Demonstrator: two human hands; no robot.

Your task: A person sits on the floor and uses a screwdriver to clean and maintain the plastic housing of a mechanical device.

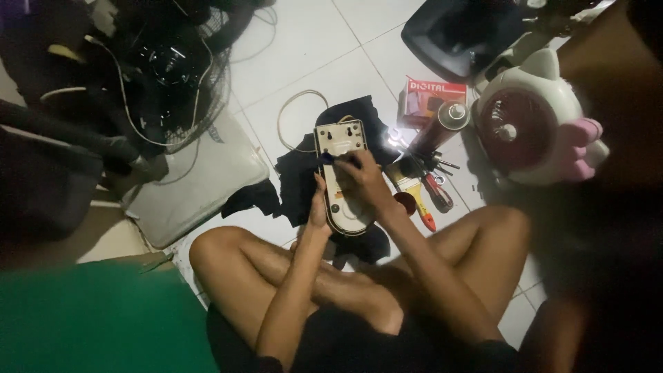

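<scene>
A cream oblong appliance housing (343,141) lies on a black cloth (297,173) on the white tiled floor, in front of my crossed legs. My left hand (319,206) presses against its left edge, fingers flat along the side. My right hand (360,176) rests on top of the housing, fingers closed around a small dark tool with a blue handle tip near the upper part. A white cable (293,114) loops away from the housing's far end.
A brush and a red-handled screwdriver (436,193) lie right of the housing, with a spray can (442,124) and a red box (431,97). A white and pink cat-shaped fan (539,124) stands at right. A black fan grille (169,69) and white panel (193,183) sit left.
</scene>
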